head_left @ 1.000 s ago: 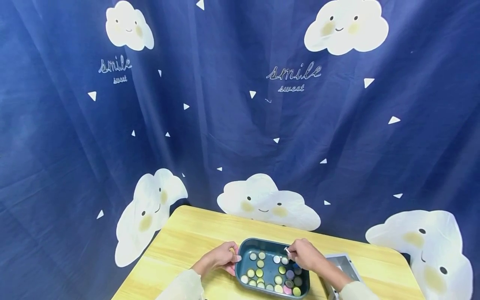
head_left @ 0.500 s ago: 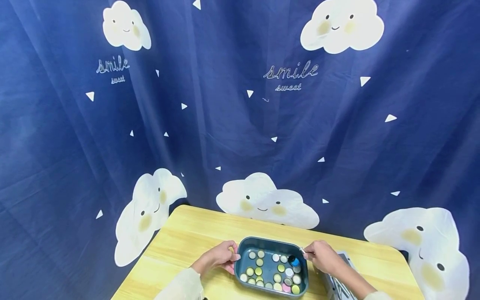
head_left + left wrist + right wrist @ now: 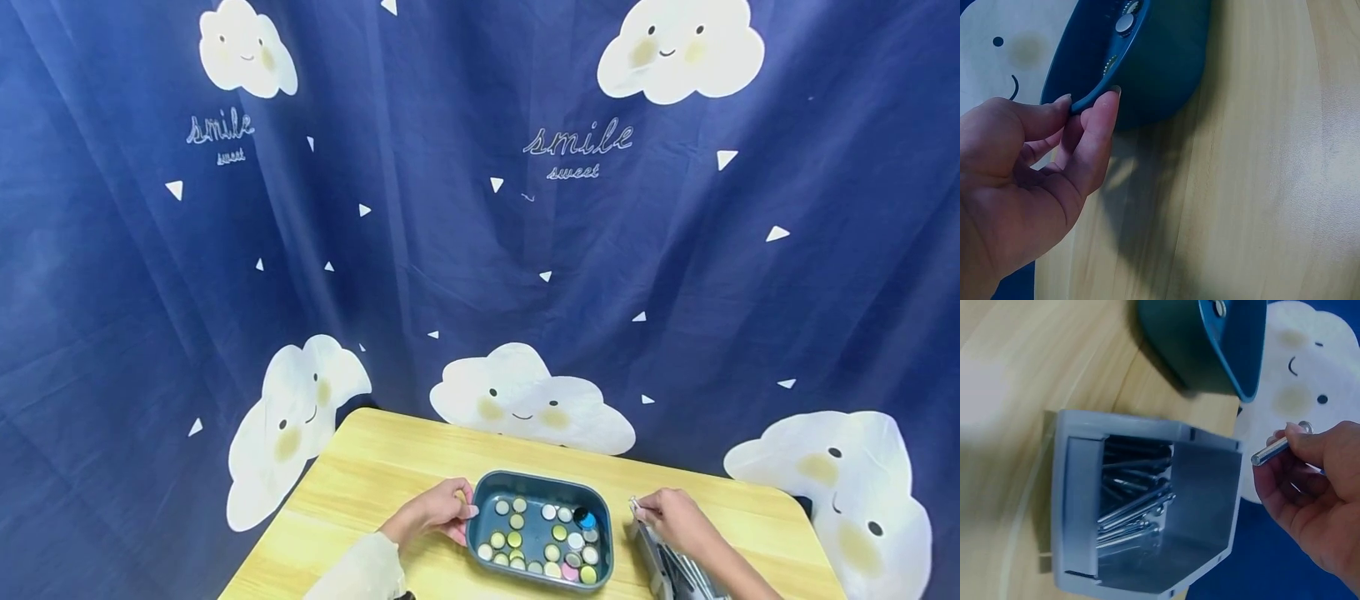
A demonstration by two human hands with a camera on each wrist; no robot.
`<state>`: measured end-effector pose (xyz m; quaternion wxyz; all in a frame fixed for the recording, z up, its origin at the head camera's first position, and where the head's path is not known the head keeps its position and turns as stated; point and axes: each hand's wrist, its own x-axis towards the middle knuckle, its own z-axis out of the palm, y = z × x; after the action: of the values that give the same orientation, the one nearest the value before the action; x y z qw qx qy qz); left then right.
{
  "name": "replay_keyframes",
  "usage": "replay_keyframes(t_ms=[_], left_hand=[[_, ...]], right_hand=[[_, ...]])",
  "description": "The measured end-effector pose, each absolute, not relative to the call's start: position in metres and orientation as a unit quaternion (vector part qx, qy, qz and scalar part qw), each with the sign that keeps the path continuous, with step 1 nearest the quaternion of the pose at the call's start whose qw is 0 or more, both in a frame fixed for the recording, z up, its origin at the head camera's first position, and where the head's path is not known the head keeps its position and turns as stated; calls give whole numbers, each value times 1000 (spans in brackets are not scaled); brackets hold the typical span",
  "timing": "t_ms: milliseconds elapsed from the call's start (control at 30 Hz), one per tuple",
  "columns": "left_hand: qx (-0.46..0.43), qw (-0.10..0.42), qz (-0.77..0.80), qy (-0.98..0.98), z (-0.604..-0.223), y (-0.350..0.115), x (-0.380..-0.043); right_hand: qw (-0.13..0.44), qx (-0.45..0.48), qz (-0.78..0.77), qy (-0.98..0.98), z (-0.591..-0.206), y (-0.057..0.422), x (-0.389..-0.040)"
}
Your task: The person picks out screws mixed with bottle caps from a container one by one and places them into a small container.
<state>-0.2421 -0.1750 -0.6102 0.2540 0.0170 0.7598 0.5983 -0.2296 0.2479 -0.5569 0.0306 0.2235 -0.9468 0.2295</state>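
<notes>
My left hand (image 3: pixel 442 510) pinches the left rim of a dark teal tray (image 3: pixel 534 478) between thumb and fingers, which shows close in the left wrist view. Inside the tray lie several round bottle caps (image 3: pixel 559 532) in white, yellow, pink and silver, and a blue-and-black round piece (image 3: pixel 584 518). My right hand (image 3: pixel 678 517) holds a short shiny metal pin (image 3: pixel 1275 448) with a flanged end, pinched by thumb and fingertips. It is just above the far end of a grey open bin (image 3: pixel 1210 481), right of the tray. Several similar metal pins (image 3: pixel 1132 515) lie in that bin.
A pale wooden table (image 3: pixel 390 450) with rounded corners bears the tray and bin. Behind it hangs a dark blue curtain (image 3: pixel 450 250) printed with smiling clouds, close to the table's back edge.
My right hand has moved right with the metal pin, from over the tray to the grey bin. The blue-and-black piece in the tray has come into clear view. My left hand keeps its grip.
</notes>
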Motion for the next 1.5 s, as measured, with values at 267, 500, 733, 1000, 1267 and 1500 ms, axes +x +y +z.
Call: replay_keyframes(t_ms=[267,500,733,1000,1267,1500], left_hand=[[19,257,596,760,-611,-175,-244],[14,260,602,755,-615,-172,-244],[15,260,603,754,-615,-172,-243],[17,258,605,753,-615,-172,-244],[13,260,605,752,-614,-174,-240],[17,251,608,753,-612,-175,-241]], right_hand=[[9,159,233,-959,-569,264,-226],[19,139,213,-967,-582,275,-221],[6,106,196,-975,-600,278,-217],[-14,95,144,-985,-609,274,-216],[-18,99,137,-985,-619,271,-215],[-14,88,137,-987,-621,270,-217]])
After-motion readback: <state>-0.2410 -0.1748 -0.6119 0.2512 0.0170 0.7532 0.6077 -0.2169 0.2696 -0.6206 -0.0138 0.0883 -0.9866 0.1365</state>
